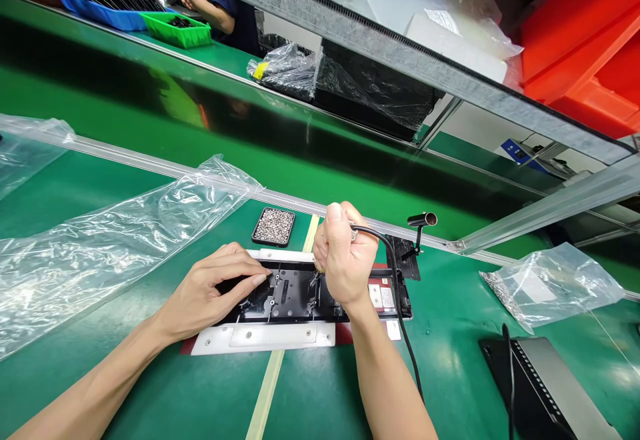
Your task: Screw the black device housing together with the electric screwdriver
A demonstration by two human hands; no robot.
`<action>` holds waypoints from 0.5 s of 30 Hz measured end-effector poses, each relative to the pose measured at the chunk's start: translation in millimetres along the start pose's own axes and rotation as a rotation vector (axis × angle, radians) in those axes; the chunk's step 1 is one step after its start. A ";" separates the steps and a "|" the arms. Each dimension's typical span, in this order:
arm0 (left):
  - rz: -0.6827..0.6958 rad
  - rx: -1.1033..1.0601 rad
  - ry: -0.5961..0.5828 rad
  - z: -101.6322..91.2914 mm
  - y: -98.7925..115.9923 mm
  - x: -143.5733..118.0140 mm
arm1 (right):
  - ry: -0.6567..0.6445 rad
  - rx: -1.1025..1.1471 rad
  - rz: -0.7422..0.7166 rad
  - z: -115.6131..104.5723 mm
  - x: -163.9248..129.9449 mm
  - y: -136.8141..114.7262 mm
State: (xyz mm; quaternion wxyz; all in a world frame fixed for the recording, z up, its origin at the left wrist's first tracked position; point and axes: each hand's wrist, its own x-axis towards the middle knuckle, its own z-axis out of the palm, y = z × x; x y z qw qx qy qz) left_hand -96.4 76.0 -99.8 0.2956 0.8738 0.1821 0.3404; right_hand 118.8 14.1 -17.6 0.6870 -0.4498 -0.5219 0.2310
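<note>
A long black plastic housing (287, 297) with moulded ribs and posts lies in a white and dark-red fixture (280, 337) in front of me. My left hand (217, 287) rests over the housing's left end, thumb and fingertips pinched together; anything between them is too small to make out. My right hand (347, 253) is a fist, thumb on top, around a corded tool that looks like a soldering iron, mostly hidden. Its black cable (395, 273) runs down past my forearm. Just behind the fixture sits a small black tray (273, 227) full of tiny metal pieces.
A metal tube holder (423, 221) stands right of the fixture. Clear plastic bags (150, 227) lie left; a bag of metal pieces (540, 287) and a grey-black device (545, 387) lie right. A metal shelf (350, 20) crosses above. Another person's arm (205, 10) is beyond.
</note>
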 end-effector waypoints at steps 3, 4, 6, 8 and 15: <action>-0.002 0.002 -0.002 -0.4 0.1 -0.8 | 0.022 0.028 0.045 1.0 -0.2 -0.6; 0.000 0.001 -0.002 -0.3 0.0 -0.9 | 0.025 0.030 0.056 1.4 -0.3 -0.8; 0.002 0.000 -0.002 0.0 -0.4 -0.9 | 0.025 0.033 0.065 1.7 -0.7 -1.2; 0.000 0.007 -0.007 0.4 -1.1 -1.0 | 0.022 0.040 0.065 0.8 -0.7 -1.3; -0.014 0.018 -0.015 -3.8 -3.1 -6.3 | 0.014 -0.027 0.021 2.3 2.5 -0.5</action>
